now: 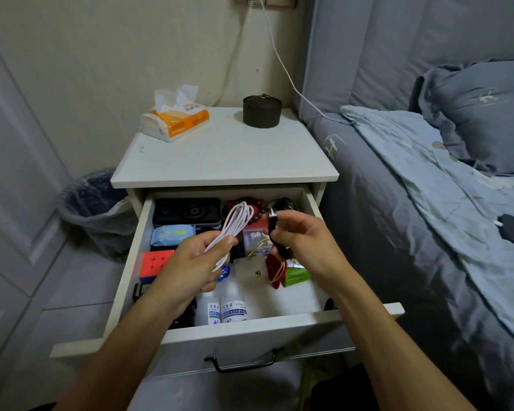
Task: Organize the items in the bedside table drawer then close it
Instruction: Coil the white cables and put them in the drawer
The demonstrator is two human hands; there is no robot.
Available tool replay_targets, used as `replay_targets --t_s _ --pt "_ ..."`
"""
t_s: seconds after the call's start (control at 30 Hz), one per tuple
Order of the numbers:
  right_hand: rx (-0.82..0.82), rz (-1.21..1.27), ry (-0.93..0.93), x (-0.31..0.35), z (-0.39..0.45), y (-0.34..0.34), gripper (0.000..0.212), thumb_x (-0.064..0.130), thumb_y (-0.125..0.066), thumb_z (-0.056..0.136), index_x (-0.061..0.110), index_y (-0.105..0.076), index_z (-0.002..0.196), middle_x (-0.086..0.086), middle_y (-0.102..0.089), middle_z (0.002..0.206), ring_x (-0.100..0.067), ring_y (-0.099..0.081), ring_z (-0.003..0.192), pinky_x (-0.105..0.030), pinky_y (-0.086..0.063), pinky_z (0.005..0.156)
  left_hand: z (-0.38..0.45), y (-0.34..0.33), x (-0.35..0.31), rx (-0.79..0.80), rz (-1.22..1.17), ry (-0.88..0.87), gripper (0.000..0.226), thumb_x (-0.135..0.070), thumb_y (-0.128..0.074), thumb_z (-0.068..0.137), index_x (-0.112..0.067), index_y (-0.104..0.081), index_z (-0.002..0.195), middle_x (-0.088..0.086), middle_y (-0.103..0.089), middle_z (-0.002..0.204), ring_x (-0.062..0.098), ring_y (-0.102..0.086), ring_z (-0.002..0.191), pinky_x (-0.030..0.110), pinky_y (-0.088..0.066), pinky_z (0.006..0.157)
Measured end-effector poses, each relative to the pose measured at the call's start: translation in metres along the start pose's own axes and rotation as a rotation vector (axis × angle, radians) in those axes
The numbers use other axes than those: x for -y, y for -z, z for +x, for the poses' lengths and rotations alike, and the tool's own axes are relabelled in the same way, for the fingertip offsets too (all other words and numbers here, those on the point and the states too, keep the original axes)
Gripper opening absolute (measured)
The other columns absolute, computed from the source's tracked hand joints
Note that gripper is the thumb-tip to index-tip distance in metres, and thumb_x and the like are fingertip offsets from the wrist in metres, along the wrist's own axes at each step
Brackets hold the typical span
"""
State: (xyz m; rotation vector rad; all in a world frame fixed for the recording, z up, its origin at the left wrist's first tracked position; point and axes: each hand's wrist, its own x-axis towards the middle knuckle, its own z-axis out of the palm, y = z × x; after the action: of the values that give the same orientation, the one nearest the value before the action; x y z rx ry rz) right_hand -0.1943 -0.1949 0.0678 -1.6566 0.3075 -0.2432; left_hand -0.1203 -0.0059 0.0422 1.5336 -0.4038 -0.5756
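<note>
— White all over, that bedside desk (pixel 220 155); its one drawer (pixel 250 324) stands pulled out. What is inside?

— Two clear bottles (pixel 224 307) with blue-printed labels lie side by side at the front. On the left sit one red cube puzzle (pixel 156 262), one blue wipes packet (pixel 172 234) behind it, and one black case (pixel 187 212) at the back. One string of dark red beads (pixel 255 216) lies at the back, one green packet (pixel 297 275) on the right, and a red pouch (pixel 275 271) with gold cord beside it.

— And the hands?

— Two, both above the drawer. The left hand (pixel 199 259) has its fingers and thumb clamped on one coiled white cable (pixel 235 226), loops pointing up. The right hand (pixel 303 244) pinches one black strap (pixel 275 232) (small lettering on it, too small to read), held upright just beside the coil.

— On top of the desk?

— One orange tissue pack (pixel 175 120) and one dark round tin (pixel 261 111), well apart. One bin (pixel 98 209) lined with a bag stands on the floor to the left.
</note>
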Motion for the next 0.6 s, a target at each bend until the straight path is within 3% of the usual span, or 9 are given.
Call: replay_targets --t_s 0.1,0.2,0.3,0.37,0.47,0.6 --pt "-0.050 -0.008 -0.011 0.0018 -0.0021 -0.0040 0.028 0.000 -0.052 0.093 0.018 -0.073 0.087 0.003 -0.071 0.078 -0.010 -0.064 0.070 -0.027 -0.049 0.066 -0.0017 -0.0010 -0.0004 -0.012 0.002 -0.008 0.021 -0.025 -0.054 0.100 -0.009 -0.066 0.103 0.002 -0.038 0.062 0.009 -0.025 0.043 0.021 -0.020 0.040" --pt "-0.053 -0.069 0.006 0.0022 -0.0045 -0.0062 0.019 0.013 -0.057 0.095 0.014 -0.073 0.085 -0.012 -0.068 0.084 -0.013 -0.059 0.076 -0.029 -0.047 0.075 -0.0022 -0.0033 -0.0023 -0.003 -0.001 -0.017 0.021 -0.025 -0.053 0.100 -0.008 -0.065 0.103 0.000 -0.041 0.061 0.009 -0.024 0.044 0.020 -0.020 0.040" --pt "-0.071 -0.138 0.061 0.0030 -0.0080 -0.0097 0.018 0.021 -0.062 0.094 0.018 -0.074 0.080 -0.016 -0.066 0.086 -0.011 -0.056 0.073 -0.022 -0.045 0.070 -0.0021 -0.0054 -0.0048 0.013 -0.033 -0.022 0.024 -0.026 -0.054 0.099 -0.005 -0.063 0.103 -0.003 -0.043 0.060 0.010 -0.023 0.045 0.020 -0.018 0.041" --pt "-0.127 -0.135 0.077 0.0038 -0.0077 -0.0105 0.021 0.019 -0.065 0.092 0.023 -0.072 0.073 -0.011 -0.066 0.073 -0.007 -0.055 0.064 -0.019 -0.045 0.061 -0.0015 -0.0062 -0.0061 0.005 -0.047 -0.015 0.022 -0.026 -0.054 0.099 -0.007 -0.064 0.103 -0.002 -0.043 0.060 0.010 -0.023 0.045 0.022 -0.017 0.041" --pt "-0.106 -0.041 0.037 0.0061 -0.0073 -0.0094 0.019 0.012 -0.058 0.095 0.016 -0.070 0.081 -0.001 -0.065 0.064 -0.011 -0.055 0.052 -0.022 -0.044 0.050 -0.0008 -0.0067 -0.0066 -0.002 -0.043 -0.006 0.019 -0.025 -0.054 0.099 -0.012 -0.067 0.100 -0.001 -0.043 0.061 0.010 -0.024 0.044 0.021 -0.018 0.040" --pt "-0.054 -0.089 0.003 0.0047 -0.0057 -0.0097 0.009 0.014 -0.064 0.091 0.008 -0.068 0.094 -0.009 -0.073 0.083 -0.014 -0.066 0.070 -0.023 -0.054 0.063 0.0001 -0.0035 -0.0050 -0.017 -0.019 0.002 0.019 -0.025 -0.054 0.100 -0.012 -0.067 0.100 0.001 -0.043 0.062 0.009 -0.025 0.044 0.020 -0.021 0.038"
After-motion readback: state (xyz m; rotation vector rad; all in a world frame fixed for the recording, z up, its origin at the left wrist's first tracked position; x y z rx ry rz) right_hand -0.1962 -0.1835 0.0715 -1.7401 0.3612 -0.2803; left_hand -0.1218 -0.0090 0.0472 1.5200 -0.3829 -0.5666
